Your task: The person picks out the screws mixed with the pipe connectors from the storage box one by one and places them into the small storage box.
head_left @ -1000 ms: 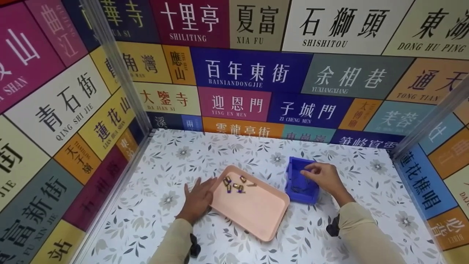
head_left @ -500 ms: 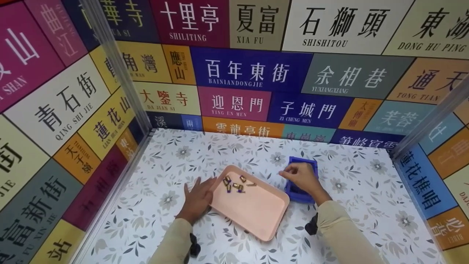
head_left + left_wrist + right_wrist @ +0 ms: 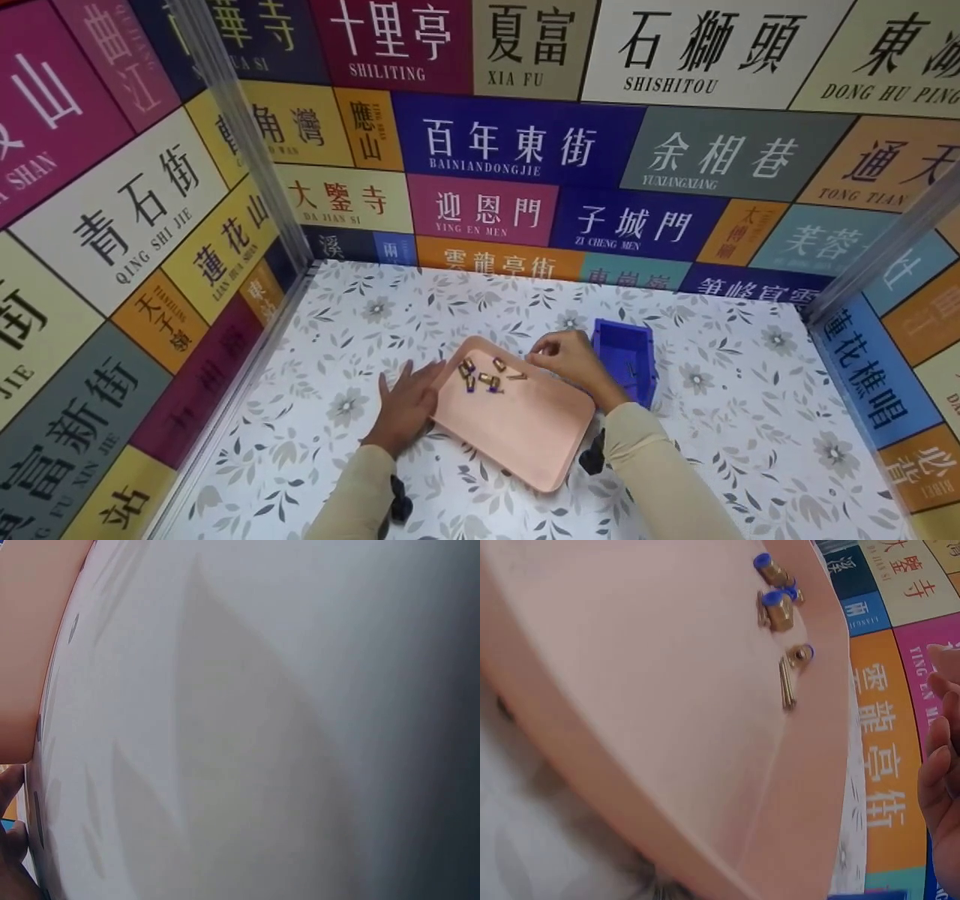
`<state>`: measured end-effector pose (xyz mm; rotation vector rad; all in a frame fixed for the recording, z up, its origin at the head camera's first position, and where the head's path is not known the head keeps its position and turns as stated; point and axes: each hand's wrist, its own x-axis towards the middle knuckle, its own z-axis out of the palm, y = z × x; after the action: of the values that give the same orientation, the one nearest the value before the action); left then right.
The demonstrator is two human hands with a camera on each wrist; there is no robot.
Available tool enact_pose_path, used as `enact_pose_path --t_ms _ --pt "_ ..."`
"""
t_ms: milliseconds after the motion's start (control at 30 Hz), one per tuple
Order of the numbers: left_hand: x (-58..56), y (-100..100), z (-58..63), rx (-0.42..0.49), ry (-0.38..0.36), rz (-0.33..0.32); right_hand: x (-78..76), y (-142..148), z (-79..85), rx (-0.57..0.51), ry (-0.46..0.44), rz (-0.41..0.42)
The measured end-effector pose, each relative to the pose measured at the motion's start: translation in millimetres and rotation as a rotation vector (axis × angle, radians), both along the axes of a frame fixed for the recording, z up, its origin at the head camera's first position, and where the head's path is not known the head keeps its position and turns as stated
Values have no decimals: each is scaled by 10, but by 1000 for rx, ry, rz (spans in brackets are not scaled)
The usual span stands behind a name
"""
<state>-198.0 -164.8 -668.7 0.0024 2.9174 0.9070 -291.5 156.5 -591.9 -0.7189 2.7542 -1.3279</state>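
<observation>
A pink tray [image 3: 517,439] lies at an angle on the table, with several brass fittings with blue ends [image 3: 780,613] toward its far left corner. Beside them are thin brass-coloured screws [image 3: 786,686]. My left hand [image 3: 403,411] rests against the tray's left edge, fingers extended. Over the tray's far right rim is my right hand [image 3: 577,366], fingers curled and thumb near the fingertips; I cannot tell whether a small thing is between them. Just right of that hand stands a blue bin [image 3: 651,375] with a few small dark pieces inside.
White floral paper covers the table [image 3: 345,480]. Colourful sign-covered walls [image 3: 517,142] enclose the back and both sides, with clear corner strips [image 3: 259,142] where they meet.
My right hand has moved left, out of the blue bin and across to the tray's far rim. The left hand and the tray have stayed in place.
</observation>
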Motion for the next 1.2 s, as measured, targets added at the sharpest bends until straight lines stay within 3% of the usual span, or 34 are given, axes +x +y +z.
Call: enact_pose_path --t_ms 200,533,1033,1200 --pt "-6 8 -10 16 6 10 -10 -209 -35 92 -26 57" --pt "-25 19 -10 15 -17 30 38 -413 -200 234 -58 70" --pt "-29 -1 -32 7 -16 29 110 -535 -411 367 124 -95" --pt "-7 -27 -33 -7 37 -15 152 -586 -412 389 134 -156"
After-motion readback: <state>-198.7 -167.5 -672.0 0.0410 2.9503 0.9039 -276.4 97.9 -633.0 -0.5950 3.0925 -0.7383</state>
